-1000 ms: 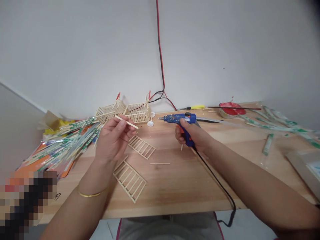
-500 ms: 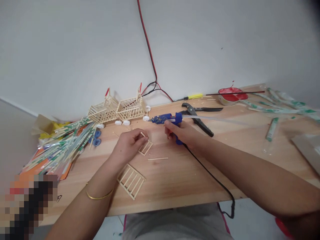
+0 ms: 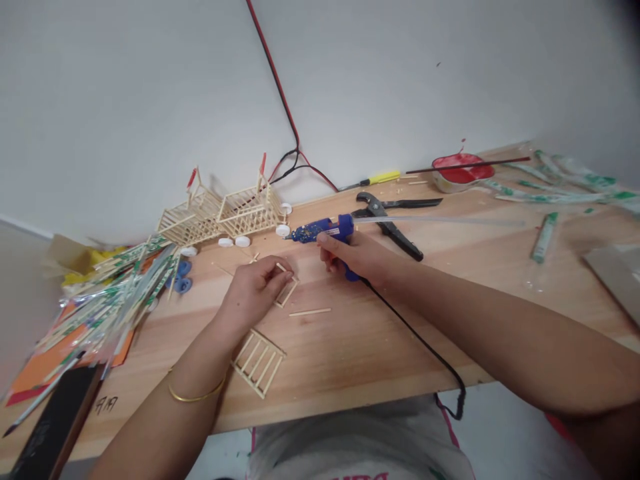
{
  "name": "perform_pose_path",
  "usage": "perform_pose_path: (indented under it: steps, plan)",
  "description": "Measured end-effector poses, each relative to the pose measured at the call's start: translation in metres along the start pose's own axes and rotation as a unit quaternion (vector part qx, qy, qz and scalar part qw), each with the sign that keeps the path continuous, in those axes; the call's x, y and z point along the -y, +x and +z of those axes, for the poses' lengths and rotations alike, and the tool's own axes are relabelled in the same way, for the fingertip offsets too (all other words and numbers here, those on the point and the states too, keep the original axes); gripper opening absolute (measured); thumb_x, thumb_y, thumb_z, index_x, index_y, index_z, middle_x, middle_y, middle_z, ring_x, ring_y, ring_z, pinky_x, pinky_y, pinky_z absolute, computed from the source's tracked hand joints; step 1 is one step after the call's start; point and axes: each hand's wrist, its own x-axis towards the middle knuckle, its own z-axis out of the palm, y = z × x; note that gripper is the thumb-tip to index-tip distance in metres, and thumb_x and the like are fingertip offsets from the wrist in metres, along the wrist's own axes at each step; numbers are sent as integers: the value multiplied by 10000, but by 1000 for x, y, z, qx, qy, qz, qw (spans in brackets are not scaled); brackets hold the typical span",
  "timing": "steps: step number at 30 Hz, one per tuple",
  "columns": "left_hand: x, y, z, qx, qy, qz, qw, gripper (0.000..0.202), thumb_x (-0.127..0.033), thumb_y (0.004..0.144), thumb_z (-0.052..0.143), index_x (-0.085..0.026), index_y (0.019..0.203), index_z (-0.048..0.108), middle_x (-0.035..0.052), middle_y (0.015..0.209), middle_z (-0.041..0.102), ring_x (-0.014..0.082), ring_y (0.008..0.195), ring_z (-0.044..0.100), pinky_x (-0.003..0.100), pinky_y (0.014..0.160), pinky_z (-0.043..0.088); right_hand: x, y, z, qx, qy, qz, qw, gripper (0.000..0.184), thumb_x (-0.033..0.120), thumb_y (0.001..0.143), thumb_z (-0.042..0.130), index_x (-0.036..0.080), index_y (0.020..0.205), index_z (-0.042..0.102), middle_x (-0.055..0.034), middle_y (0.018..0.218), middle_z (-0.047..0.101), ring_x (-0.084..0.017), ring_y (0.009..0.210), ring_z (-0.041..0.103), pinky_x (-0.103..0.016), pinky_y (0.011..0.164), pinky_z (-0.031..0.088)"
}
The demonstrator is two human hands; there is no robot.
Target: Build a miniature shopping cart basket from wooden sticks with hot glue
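My right hand [image 3: 345,253] is closed round a blue hot glue gun [image 3: 325,230], its nozzle pointing left and a long clear glue stick [image 3: 440,220] sticking out behind. Between the fingertips of my left hand [image 3: 260,280] is a small frame of thin wooden sticks [image 3: 287,293], partly hidden by the fingers. A loose wooden stick [image 3: 310,311] lies on the table just right of that frame. Nearer the front edge rests a larger ladder-like stick panel [image 3: 259,363], beside my left wrist.
Two stick-built carts [image 3: 250,212] with white wheels stand along the wall. Wrapped sticks [image 3: 110,293] and blue wheels [image 3: 183,285] lie at left, near a black box [image 3: 57,420]. Black pliers [image 3: 395,233], a yellow-handled tool [image 3: 384,178] and a red-filled bowl [image 3: 463,170] lie at right.
The view has shifted slightly, so most things appear a little further left, and more of the black box shows. Both hands keep their holds on the stick frame and the glue gun.
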Motion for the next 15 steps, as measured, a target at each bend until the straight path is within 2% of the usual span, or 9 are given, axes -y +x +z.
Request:
perform_pose_path:
  steps: [15]
  plan:
    - [-2, -1, 1, 4, 19, 22, 1000, 127, -220, 836, 533, -169, 806, 646, -7, 681, 649, 116, 628, 574, 213, 599, 395, 3, -2, -1, 6, -23, 0, 1000, 488, 637, 778, 536, 164, 661, 563, -1, 637, 563, -101, 542, 517, -230, 510, 396]
